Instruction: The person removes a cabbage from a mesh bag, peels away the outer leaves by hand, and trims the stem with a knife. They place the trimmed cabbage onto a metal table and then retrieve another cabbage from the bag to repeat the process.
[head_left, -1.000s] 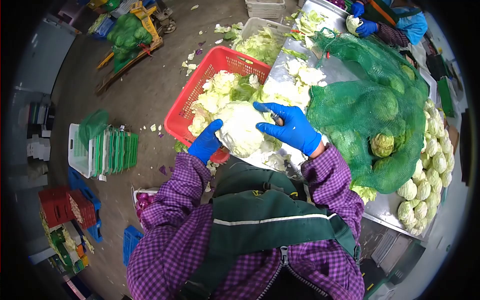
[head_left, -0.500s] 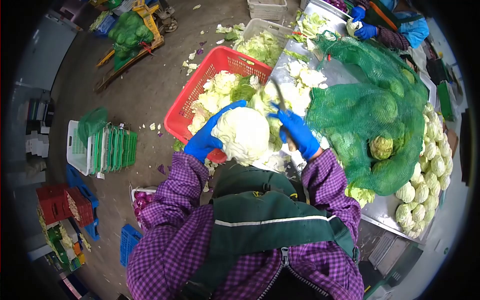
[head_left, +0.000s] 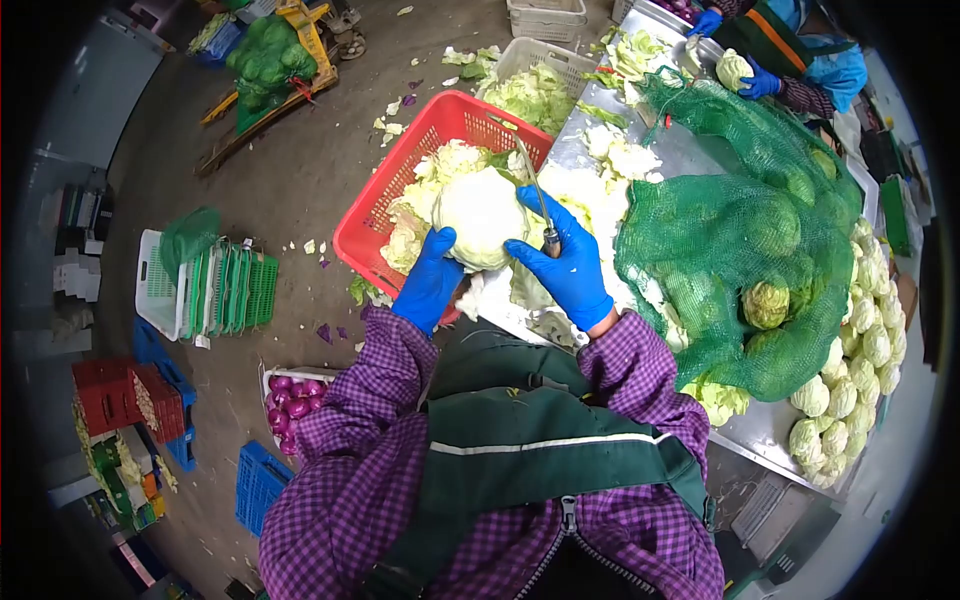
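A pale, peeled cabbage head [head_left: 482, 218] is held in front of me, over the near edge of the red crate [head_left: 365, 205]. My left hand [head_left: 430, 280], in a blue glove, grips it from the lower left. A knife [head_left: 551, 241] with a thin curved blade and wooden handle is in my blue-gloved right hand [head_left: 570, 265], its blade pointing up and away. The thumb and a finger of that hand also reach the cabbage's right side. Loose outer leaves [head_left: 445, 165] fill much of the red crate.
On the metal table [head_left: 765, 425], a green net bag [head_left: 710, 235] of cabbages lies beside a pile of trimmed cabbages [head_left: 850, 370]. Across it, a co-worker's gloved hand [head_left: 762, 80] touches another cabbage. A grey crate [head_left: 555, 62] of leaves and a box of purple onions [head_left: 292, 405] stand nearby.
My right hand has moved left to the cabbage, with the knife still in it. The cabbage has shifted slightly up, and my left hand has moved lower on it.
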